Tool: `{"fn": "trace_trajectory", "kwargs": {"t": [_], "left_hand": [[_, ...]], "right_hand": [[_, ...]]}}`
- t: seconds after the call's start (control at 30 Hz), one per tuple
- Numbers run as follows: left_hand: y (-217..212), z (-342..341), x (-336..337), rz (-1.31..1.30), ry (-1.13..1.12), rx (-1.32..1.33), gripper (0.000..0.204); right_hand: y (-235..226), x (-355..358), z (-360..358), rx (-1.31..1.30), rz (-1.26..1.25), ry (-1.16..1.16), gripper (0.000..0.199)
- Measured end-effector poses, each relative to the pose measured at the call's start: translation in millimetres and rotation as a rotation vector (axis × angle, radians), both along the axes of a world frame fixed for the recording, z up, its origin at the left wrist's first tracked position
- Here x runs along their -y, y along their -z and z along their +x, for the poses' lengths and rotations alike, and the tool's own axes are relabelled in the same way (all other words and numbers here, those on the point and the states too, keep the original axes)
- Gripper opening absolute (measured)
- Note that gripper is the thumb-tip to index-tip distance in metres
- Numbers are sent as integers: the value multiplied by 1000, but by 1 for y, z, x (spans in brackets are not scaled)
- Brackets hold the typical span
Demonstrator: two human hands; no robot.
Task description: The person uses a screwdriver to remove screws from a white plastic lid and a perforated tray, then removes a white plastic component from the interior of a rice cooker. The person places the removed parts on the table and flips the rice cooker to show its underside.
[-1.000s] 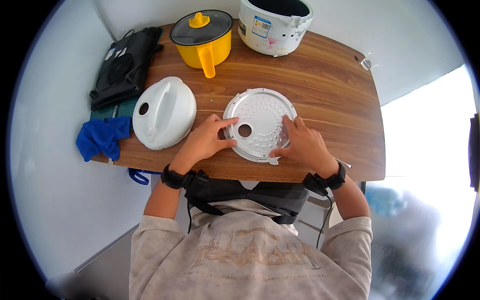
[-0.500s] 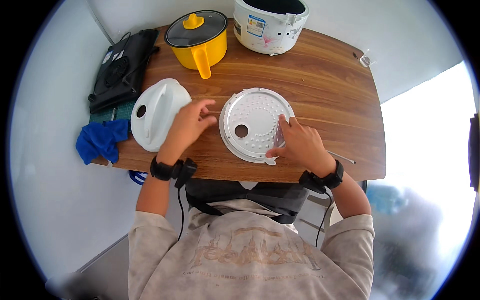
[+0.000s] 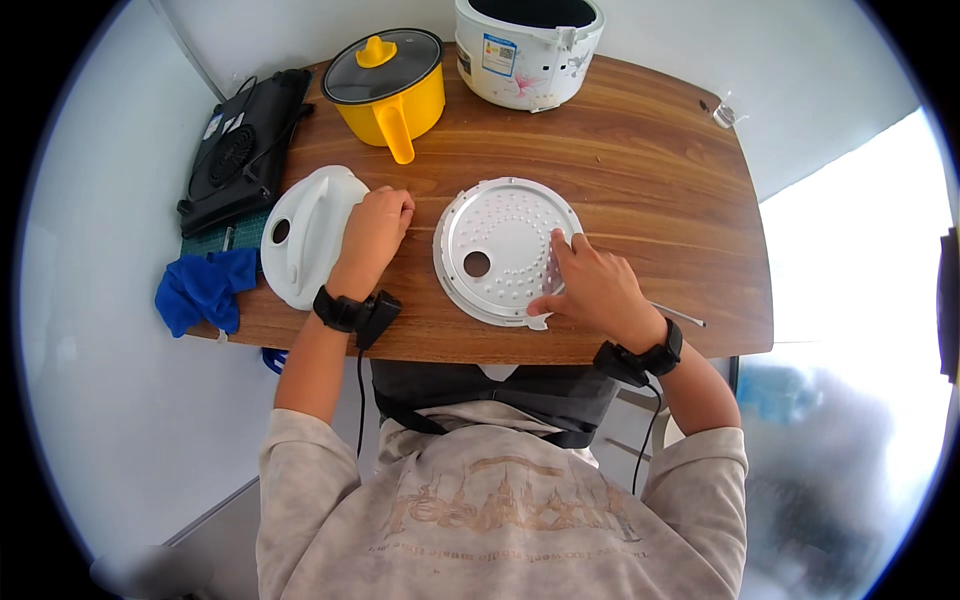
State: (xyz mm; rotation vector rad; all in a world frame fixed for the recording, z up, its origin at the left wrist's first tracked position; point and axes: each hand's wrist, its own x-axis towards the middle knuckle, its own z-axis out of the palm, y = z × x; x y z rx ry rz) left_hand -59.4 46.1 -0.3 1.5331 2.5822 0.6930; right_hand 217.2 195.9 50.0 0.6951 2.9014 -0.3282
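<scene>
A round silvery inner lid plate (image 3: 510, 215), dimpled and with one dark round hole, lies on the table in front of me. My right hand (image 3: 598, 285) rests on its right side, thumb and fingers spread over the face and rim. To the left is a white plastic outer lid (image 3: 313, 240) with a raised handle bar and a round hole. My left hand (image 3: 372, 238) is beside that lid's right edge, its fingers curled in. Whatever may be inside those fingers is hidden.
Farther back stand a yellow pot (image 3: 415, 105) with a glass lid and a white rice cooker body (image 3: 525, 70). A black appliance (image 3: 240, 150) and a blue cloth (image 3: 205, 285) are at the left. A thin metal rod (image 3: 678, 313) lies right of my hand.
The fingers of my left hand were apart and have closed, and that hand has drawn slightly left. My right hand keeps its place on the inner lid plate. The view has shifted slightly.
</scene>
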Motion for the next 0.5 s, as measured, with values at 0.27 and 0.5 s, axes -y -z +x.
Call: {"fn": "trace_trajectory", "kwargs": {"t": [0.27, 0.5], "left_hand": [[-41, 32, 19, 32, 98, 497, 8], [-50, 51, 37, -27, 237, 569, 13]], "right_hand": [[3, 1, 2, -53, 86, -41, 111], [3, 1, 1, -37, 82, -44, 111]]}}
